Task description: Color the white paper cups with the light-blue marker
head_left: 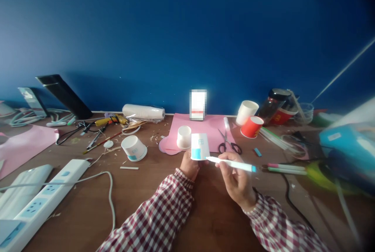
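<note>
My left hand holds a white paper cup upside down in front of me, its rim facing down. Blue outlines and a filled blue block mark the cup's side. In my right hand is a white felt-tip marker with a blue end, its tip at the cup's lower right edge. A second upturned paper cup stands just behind on pink paper. Farther left, another upturned cup carries similar blue marks. The left fingers are partly hidden by the cup.
Scissors lie open on the pink paper. Red cup and white cup stand at the right, near several markers. On the left are a power strip, cables and a glue gun. A phone-like screen stands behind.
</note>
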Available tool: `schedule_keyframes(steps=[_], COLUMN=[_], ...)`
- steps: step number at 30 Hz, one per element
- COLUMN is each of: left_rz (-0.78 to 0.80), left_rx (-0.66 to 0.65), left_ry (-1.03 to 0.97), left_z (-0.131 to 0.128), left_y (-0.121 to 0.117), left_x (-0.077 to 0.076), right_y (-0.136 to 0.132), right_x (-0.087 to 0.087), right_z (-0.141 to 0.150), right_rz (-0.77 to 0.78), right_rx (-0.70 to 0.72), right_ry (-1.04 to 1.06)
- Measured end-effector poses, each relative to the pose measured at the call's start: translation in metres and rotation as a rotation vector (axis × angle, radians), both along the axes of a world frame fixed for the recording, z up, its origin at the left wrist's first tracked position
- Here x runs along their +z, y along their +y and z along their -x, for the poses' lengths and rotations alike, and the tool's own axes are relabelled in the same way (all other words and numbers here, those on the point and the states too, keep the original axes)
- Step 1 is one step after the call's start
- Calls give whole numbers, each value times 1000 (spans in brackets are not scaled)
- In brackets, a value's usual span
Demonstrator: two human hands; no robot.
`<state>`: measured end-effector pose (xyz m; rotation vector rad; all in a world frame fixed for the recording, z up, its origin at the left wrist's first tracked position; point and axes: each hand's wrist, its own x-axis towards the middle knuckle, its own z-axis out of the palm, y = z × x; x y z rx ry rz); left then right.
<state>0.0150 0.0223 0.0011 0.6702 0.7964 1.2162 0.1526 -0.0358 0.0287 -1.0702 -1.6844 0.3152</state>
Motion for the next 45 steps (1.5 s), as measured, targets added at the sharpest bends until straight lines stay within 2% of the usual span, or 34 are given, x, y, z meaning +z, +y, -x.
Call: schedule_keyframes(steps=[9,23,45], left_rz=[-1,-41,-9], left_rx=[0,-9,21], left_ry=[9,29,17], left_z=[0,0,-1], left_y=[-1,1,0], left_x=[2,-4,1], right_y=[0,-1,0], right_x=[-2,1,5], right_z=[-1,0,0], right_rz=[11,-10,-22], right_rx=[17,7,5], right_ry=[17,-1,-41])
